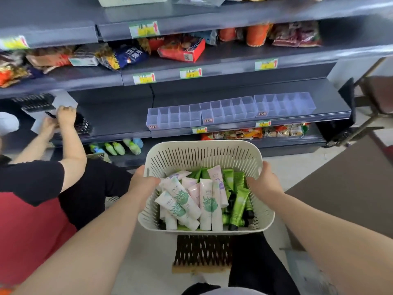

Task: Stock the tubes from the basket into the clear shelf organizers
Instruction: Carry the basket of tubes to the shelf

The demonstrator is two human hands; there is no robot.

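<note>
Hands: left hand [143,184] and right hand [263,181] each grip one side rim of the basket [204,155], fingers hooked inside.
Tubes: pale tubes [182,201], about nine, and green tubes [239,199], six or more, heaped in the basket; the pile hides others.
Organizers: three clear organizers [227,111] stand in a row on the shelf [117,118], holding nothing.
Risk: freeing one hand may tilt the basket and spill the loose tubes.

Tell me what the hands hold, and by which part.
Both grip the cream slotted plastic basket by its rim: left hand on the left side, right hand on the right.
</note>
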